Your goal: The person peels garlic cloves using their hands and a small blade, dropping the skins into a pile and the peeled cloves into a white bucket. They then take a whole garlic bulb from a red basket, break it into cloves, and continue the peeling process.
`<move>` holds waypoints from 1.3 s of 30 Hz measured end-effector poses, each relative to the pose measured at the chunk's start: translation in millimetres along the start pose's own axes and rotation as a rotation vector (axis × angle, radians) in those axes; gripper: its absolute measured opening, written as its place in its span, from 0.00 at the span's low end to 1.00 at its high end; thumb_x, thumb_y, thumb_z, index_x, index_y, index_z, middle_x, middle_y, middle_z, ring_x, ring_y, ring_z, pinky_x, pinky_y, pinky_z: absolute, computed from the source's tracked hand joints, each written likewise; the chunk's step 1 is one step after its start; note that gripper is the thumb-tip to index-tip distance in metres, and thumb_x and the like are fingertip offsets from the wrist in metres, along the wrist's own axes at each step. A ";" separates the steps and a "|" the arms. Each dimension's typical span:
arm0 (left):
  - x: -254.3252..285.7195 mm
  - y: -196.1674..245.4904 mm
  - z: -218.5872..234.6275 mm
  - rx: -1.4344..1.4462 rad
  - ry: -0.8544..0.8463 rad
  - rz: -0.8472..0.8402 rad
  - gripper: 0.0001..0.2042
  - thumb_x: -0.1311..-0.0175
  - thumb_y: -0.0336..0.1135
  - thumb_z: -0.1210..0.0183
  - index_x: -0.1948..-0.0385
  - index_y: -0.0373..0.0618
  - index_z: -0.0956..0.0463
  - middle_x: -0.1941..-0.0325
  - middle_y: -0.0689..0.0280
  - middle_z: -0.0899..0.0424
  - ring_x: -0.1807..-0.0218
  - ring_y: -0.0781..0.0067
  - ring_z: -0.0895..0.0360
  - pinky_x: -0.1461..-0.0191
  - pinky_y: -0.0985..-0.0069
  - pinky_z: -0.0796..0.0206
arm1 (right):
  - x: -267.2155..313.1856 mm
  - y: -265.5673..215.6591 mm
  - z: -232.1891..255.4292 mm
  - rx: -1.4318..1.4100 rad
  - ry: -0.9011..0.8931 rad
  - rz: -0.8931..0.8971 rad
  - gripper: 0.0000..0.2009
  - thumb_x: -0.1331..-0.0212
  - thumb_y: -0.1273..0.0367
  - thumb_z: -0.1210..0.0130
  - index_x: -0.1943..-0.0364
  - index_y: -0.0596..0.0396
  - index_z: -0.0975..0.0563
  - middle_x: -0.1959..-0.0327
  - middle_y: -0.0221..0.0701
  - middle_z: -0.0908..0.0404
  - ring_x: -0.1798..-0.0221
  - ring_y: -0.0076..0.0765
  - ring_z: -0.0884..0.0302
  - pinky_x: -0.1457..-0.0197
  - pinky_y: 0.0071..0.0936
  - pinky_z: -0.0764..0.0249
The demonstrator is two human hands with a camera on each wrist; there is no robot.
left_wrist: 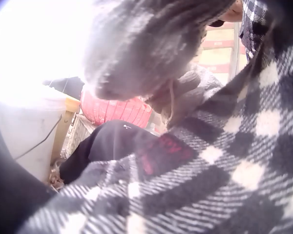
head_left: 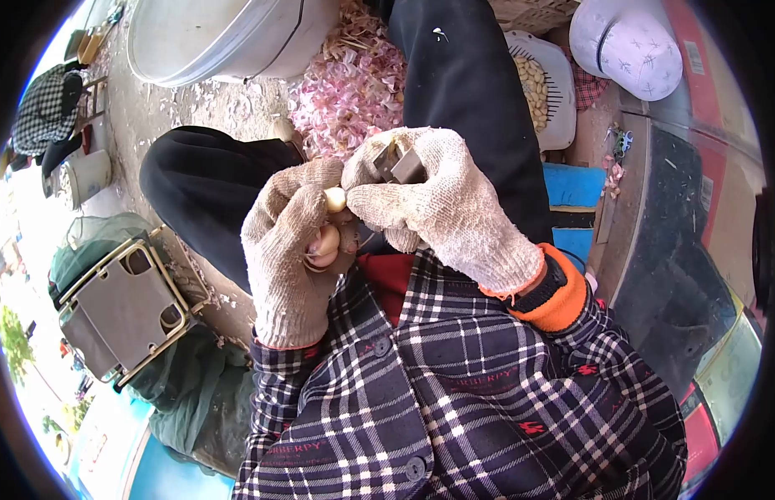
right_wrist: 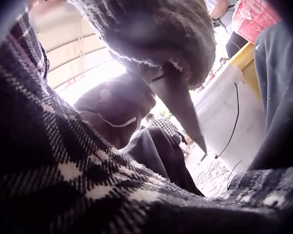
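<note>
Both hands wear knitted work gloves and meet over the lap in the head view. Between thumb and forefinger, my left hand (head_left: pixel 275 237) pinches a pale garlic clove (head_left: pixel 336 199). Pinkish garlic (head_left: pixel 323 245) with its skin on sits in the same palm, under the curled fingers. My right hand (head_left: pixel 454 196) grips a small knife (head_left: pixel 407 167), its thumb tip right at the pale clove. The right wrist view shows the knife's pointed blade (right_wrist: pixel 178 100) sticking out below the glove. In the left wrist view, the glove (left_wrist: pixel 141 53) is blurred and hides the garlic.
A large white bucket (head_left: pixel 216 37) stands ahead on the left, beside a heap of pink garlic skins (head_left: pixel 354 83) between the knees. Beyond the right leg is a white basket (head_left: pixel 560 117) holding peeled cloves (head_left: pixel 533 87). A folding chair (head_left: pixel 125 308) lies at the left.
</note>
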State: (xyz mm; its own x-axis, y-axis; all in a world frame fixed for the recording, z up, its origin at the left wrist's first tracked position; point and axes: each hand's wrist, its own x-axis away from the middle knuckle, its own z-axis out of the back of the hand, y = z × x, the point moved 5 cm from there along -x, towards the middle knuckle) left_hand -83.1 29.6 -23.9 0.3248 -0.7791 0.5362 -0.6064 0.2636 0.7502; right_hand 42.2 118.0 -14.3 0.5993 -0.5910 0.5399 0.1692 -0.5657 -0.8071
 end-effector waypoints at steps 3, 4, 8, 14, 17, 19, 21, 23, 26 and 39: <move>-1.2 -1.8 -3.5 0.098 -0.068 -0.043 0.20 0.37 0.43 0.39 0.53 0.35 0.26 0.72 0.62 0.21 0.80 0.77 0.27 0.79 0.85 0.35 | 2.4 9.4 -1.8 -0.279 -0.008 -0.109 0.02 0.46 0.74 0.40 0.70 0.56 0.20 0.80 0.27 0.21 0.83 0.14 0.32 0.81 0.16 0.37; -0.6 0.3 -5.4 0.098 -0.067 -0.046 0.20 0.37 0.43 0.39 0.53 0.35 0.26 0.72 0.62 0.21 0.80 0.77 0.27 0.79 0.85 0.35 | 2.4 9.7 -2.1 -0.278 -0.011 -0.108 0.02 0.46 0.74 0.40 0.70 0.56 0.20 0.80 0.27 0.21 0.83 0.14 0.32 0.81 0.16 0.37; 2.2 1.0 -9.6 0.082 0.050 0.042 0.16 0.33 0.36 0.42 0.53 0.31 0.26 0.72 0.63 0.21 0.78 0.81 0.28 0.79 0.84 0.37 | 4.6 7.9 -1.7 -0.261 0.015 -0.081 0.04 0.45 0.71 0.38 0.70 0.56 0.20 0.80 0.25 0.21 0.83 0.13 0.31 0.80 0.16 0.36; 9.0 10.3 -6.3 -0.215 0.084 -0.070 0.14 0.30 0.31 0.45 0.49 0.31 0.26 0.70 0.63 0.19 0.79 0.88 0.32 0.77 0.88 0.42 | 3.5 -0.2 -0.1 0.137 0.139 0.126 0.08 0.45 0.67 0.36 0.69 0.58 0.19 0.79 0.32 0.19 0.79 0.23 0.23 0.75 0.23 0.28; 9.9 7.8 -15.6 -0.244 0.027 -0.001 0.14 0.30 0.33 0.46 0.51 0.30 0.25 0.72 0.64 0.20 0.81 0.86 0.31 0.78 0.87 0.42 | 6.3 0.6 -1.2 0.263 0.165 0.212 0.09 0.46 0.66 0.37 0.69 0.59 0.20 0.78 0.36 0.19 0.74 0.31 0.19 0.70 0.27 0.26; 7.9 3.6 -10.9 -0.224 0.006 0.025 0.14 0.31 0.34 0.45 0.53 0.30 0.25 0.73 0.63 0.20 0.82 0.84 0.30 0.79 0.87 0.41 | 6.1 -0.2 -3.4 0.208 0.116 0.233 0.07 0.45 0.68 0.40 0.69 0.58 0.20 0.77 0.35 0.19 0.76 0.28 0.20 0.71 0.26 0.25; 6.3 -0.8 -9.1 0.001 -0.014 0.038 0.15 0.31 0.37 0.45 0.55 0.31 0.24 0.72 0.61 0.19 0.83 0.79 0.28 0.81 0.85 0.39 | 5.1 2.5 -3.3 0.088 0.039 0.154 0.07 0.45 0.68 0.39 0.68 0.57 0.20 0.78 0.33 0.19 0.77 0.24 0.21 0.73 0.24 0.27; 5.8 -5.9 -3.8 0.084 -0.008 0.082 0.16 0.31 0.39 0.45 0.56 0.32 0.24 0.72 0.60 0.18 0.82 0.77 0.26 0.80 0.84 0.36 | 3.8 6.0 -7.4 -0.087 -0.038 0.098 0.05 0.45 0.71 0.39 0.68 0.56 0.20 0.81 0.26 0.21 0.82 0.14 0.28 0.79 0.16 0.33; 1.4 -10.5 -10.1 0.289 0.056 0.231 0.17 0.30 0.42 0.47 0.58 0.33 0.24 0.70 0.58 0.18 0.80 0.74 0.22 0.78 0.81 0.30 | 6.6 5.1 -12.9 -0.309 -0.158 0.064 0.04 0.44 0.73 0.38 0.67 0.57 0.20 0.82 0.26 0.22 0.84 0.13 0.31 0.81 0.15 0.37; -3.4 -11.7 2.2 0.484 -0.079 0.300 0.20 0.27 0.45 0.53 0.46 0.36 0.29 0.78 0.64 0.27 0.91 0.78 0.36 0.93 0.84 0.49 | -5.1 -1.1 16.0 0.219 0.082 -0.026 0.11 0.40 0.68 0.38 0.56 0.54 0.21 0.76 0.22 0.21 0.82 0.12 0.31 0.80 0.12 0.39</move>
State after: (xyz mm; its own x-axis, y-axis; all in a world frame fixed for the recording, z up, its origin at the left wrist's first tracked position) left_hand -78.7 27.9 -35.3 0.0435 -0.7556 0.6536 -0.9329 0.2034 0.2973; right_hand 51.4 130.9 -20.0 0.5289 -0.6277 0.5713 0.3544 -0.4483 -0.8206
